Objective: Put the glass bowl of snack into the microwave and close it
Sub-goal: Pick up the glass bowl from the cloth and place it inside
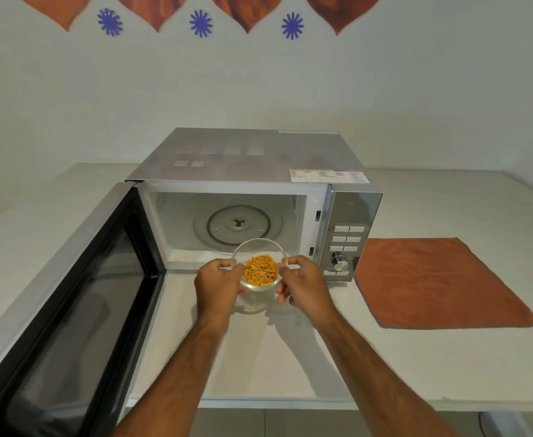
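Seen from head height, looking down at a white counter (258, 357). Two bare hands holding a small glass bowl (260, 267) of orange stick-shaped snack (260, 270), lifted just above the counter, directly in front of the microwave (252, 197) opening. Left hand (217, 287) clamped on the bowl's left rim, right hand (303, 285) clamped on its right rim, each grip closed with thumb over the edge and fingers underneath. Microwave door (66, 310) swung fully open to the left, its dark window facing up toward the camera. White cavity lit, with the round glass turntable (238, 227) bare and nothing between bowl and opening. Control panel (347, 241) with buttons and a dial on the right side of the microwave. Orange cloth (438, 282) lying flat on the counter just right of the microwave. Pale wall (258, 83) behind, with orange and blue painted shapes along the top.
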